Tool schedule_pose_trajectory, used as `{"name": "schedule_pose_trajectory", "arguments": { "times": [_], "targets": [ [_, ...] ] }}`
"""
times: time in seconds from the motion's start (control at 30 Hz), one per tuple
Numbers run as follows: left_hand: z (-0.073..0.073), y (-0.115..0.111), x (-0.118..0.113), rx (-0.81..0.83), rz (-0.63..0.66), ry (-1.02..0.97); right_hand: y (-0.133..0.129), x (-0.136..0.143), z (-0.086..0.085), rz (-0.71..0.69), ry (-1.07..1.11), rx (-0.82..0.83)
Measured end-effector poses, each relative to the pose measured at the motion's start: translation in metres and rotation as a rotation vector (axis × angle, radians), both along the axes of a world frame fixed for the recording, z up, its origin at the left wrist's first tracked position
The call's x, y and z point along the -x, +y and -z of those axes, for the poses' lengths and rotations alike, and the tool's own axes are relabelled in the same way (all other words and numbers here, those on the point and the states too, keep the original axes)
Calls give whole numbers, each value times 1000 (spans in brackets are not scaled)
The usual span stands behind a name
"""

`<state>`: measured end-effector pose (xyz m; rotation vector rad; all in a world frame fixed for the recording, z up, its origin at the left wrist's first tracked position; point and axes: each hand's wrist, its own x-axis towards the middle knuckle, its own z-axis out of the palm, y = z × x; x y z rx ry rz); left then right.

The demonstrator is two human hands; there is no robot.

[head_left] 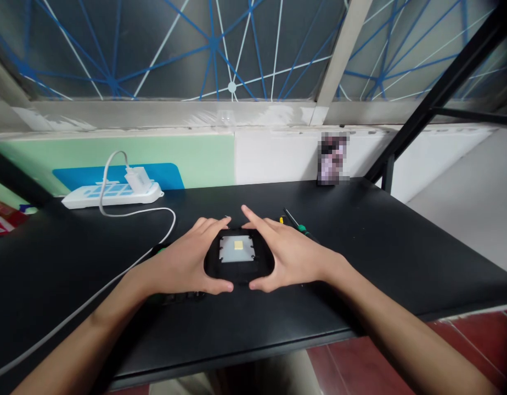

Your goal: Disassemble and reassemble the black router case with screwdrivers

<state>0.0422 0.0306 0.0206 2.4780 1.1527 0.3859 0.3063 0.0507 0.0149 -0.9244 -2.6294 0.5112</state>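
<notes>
Between my two hands is a small black housing (239, 272), with a pale metal plate (226, 253) fixed in its middle. A yellow square like an LED chip (238, 245) sits on that plate. My left hand (191, 258) curves round the housing's left side, thumb at the near edge and fingers at the far edge. On the opposite side my right hand (292, 252) grips it the same way, its index finger raised. Partly behind my right hand lies a screwdriver (302, 227) with a green and black handle, beside a small yellow piece (281, 220).
A white power strip (113, 196) with a plugged-in charger (137, 179) stands at the back left. Its white cable (125, 269) runs across the black table (385, 247) to the left. Something dark and green lies partly hidden under my left hand. A pixelated upright object (332, 159) leans against the wall.
</notes>
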Motion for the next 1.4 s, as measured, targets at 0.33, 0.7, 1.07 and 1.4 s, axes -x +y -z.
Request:
{"name": "schedule_pose_trajectory", "arguments": {
  "times": [0.33,0.7,1.07,1.4],
  "targets": [
    [-7,10,14,151,35,-468,10,-16,-7,61,171,130],
    [2,27,16,-46,-224,-509,-13,-23,0,7,-24,149],
    [0,15,8,-63,-144,-201,-18,-21,18,-6,-75,100],
    [-2,-11,-7,86,54,131,-16,-22,15,27,-146,94]
  ]
}}
